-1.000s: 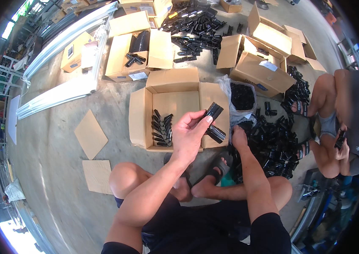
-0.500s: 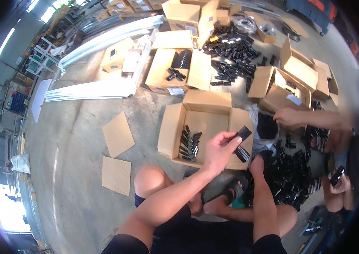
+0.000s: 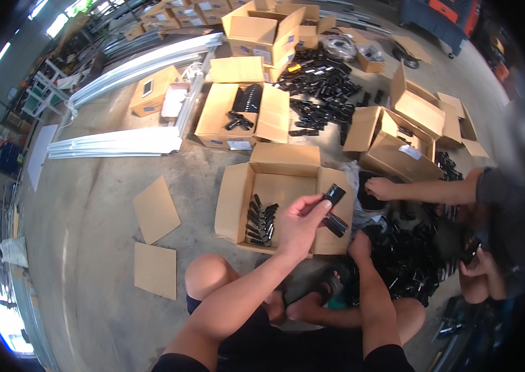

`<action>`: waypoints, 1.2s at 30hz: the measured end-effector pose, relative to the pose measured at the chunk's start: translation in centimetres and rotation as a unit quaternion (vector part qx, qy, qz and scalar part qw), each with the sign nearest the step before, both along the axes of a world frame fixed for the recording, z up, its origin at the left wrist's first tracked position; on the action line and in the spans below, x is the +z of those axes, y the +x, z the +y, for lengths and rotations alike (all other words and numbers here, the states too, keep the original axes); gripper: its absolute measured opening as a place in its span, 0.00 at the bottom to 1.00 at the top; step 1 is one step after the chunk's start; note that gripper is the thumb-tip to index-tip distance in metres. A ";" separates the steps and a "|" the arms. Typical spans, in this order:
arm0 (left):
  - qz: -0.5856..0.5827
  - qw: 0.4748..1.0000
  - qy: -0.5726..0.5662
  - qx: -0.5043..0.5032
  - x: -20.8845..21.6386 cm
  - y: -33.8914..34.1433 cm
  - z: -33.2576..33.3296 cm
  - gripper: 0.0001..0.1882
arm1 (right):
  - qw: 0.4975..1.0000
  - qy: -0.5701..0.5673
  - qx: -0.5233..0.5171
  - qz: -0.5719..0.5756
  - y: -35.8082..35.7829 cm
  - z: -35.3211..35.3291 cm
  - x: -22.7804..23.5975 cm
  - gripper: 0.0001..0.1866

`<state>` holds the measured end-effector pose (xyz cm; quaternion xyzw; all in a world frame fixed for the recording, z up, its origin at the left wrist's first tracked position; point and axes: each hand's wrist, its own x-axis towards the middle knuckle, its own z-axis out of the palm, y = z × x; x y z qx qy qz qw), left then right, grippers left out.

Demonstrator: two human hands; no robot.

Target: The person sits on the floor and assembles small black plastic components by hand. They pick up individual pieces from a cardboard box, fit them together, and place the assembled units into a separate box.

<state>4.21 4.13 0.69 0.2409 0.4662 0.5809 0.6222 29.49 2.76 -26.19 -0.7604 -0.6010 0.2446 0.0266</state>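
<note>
My left hand (image 3: 300, 224) is closed round black angled connectors (image 3: 335, 224), held above the right side of an open cardboard box (image 3: 233, 211). Two glossy arms of them stick out past my thumb and fingers. Inside that box, several similar black connectors (image 3: 261, 221) lie in a neat row along the left wall. My right hand (image 3: 360, 245) is down at the left edge of a heap of black connectors (image 3: 402, 257), near a clear plastic bag (image 3: 368, 216). Its fingers look curled in, and what they hold, if anything, is hidden.
At right, another person's hand (image 3: 381, 188) reaches into the bag; their other hand (image 3: 477, 266) holds a black piece. Open cartons (image 3: 225, 118) and a second black heap (image 3: 321, 87) stand beyond. Cardboard sheets (image 3: 155, 271) and white metal profiles (image 3: 114, 144) lie at left.
The whole view has shifted, so the scene sits further left and slightly lower. My left hand still holds the connectors over the box, and my right hand stays at the heap.
</note>
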 end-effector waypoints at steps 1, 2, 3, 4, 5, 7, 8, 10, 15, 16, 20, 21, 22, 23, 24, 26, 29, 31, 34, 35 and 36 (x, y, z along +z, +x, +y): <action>-0.015 1.000 0.001 0.005 0.5 0.2 0.2 0.12 | 0.999 0.024 0.005 0.023 0.0 0.4 0.5 0.07; -0.031 0.999 -0.001 0.010 0.9 0.0 0.4 0.12 | 0.998 0.043 0.011 0.047 -0.1 0.4 0.8 0.07; -0.050 0.999 -0.008 0.014 1.0 0.0 0.5 0.11 | 0.997 0.054 0.025 0.058 0.0 0.4 1.8 0.08; -0.055 0.998 0.002 0.009 1.0 -0.3 0.7 0.11 | 0.994 0.068 0.041 0.069 -0.1 0.9 3.2 0.08; -0.060 0.998 0.007 0.006 0.7 -0.6 0.5 0.10 | 0.996 0.051 0.036 0.058 -0.1 1.0 4.7 0.08; -0.090 0.996 0.016 0.009 0.6 -0.4 0.5 0.10 | 0.996 0.065 0.038 0.051 1.4 2.0 7.1 0.07; -0.100 0.995 0.019 0.000 1.0 -0.1 0.4 0.10 | 0.993 0.093 0.048 0.055 2.6 2.4 8.4 0.05; -0.115 0.993 0.028 -0.016 1.3 0.4 0.2 0.10 | 0.970 0.211 0.063 0.101 4.5 3.2 11.3 0.05; -0.123 0.991 0.040 -0.019 2.1 0.2 -1.0 0.11 | 0.879 0.150 -0.092 0.443 -1.7 1.9 27.6 0.08; -0.118 0.992 0.042 -0.022 2.1 0.5 -1.4 0.11 | 0.851 0.156 -0.097 0.492 -2.4 1.0 28.7 0.08; -0.084 0.994 0.060 -0.025 1.9 1.8 -2.2 0.12 | 0.756 0.180 -0.099 0.621 -4.6 -1.0 31.1 0.10; -0.071 0.995 0.060 -0.021 1.6 2.0 -2.4 0.12 | 0.740 0.184 -0.098 0.639 -5.2 -1.2 31.1 0.11; -0.056 0.996 0.064 -0.014 1.7 2.0 -2.5 0.12 | 0.724 0.190 -0.078 0.658 -6.0 -1.1 30.8 0.12; -0.046 0.997 0.068 -0.009 1.6 2.2 -2.6 0.13 | 0.734 0.183 -0.085 0.648 -6.4 -1.1 30.9 0.12; -0.036 0.997 0.072 -0.005 1.7 2.4 -2.6 0.13 | 0.744 0.175 -0.092 0.638 -6.7 -1.1 31.1 0.12; -0.024 0.996 0.083 0.000 1.5 2.9 -2.6 0.13 | 0.748 0.164 -0.108 0.634 -6.8 -1.1 31.1 0.09; 0.000 0.994 0.109 0.010 1.2 3.7 -2.8 0.14 | 0.722 0.157 -0.141 0.659 -7.0 -1.1 30.2 0.07; 0.017 0.993 0.117 0.014 0.8 3.9 -2.9 0.14 | 0.706 0.125 -0.180 0.674 -7.3 -1.3 29.6 0.06; 0.039 0.991 0.126 0.022 0.5 4.2 -2.9 0.14 | 0.671 0.083 -0.215 0.704 -7.4 -1.5 29.3 0.06; 0.048 0.991 0.126 0.025 0.4 4.2 -2.8 0.14 | 0.666 0.069 -0.217 0.710 -7.3 -1.4 29.4 0.06; 0.057 0.990 0.127 0.028 0.3 4.1 -2.8 0.14 | 0.660 0.055 -0.219 0.717 -7.3 -1.4 29.5 0.07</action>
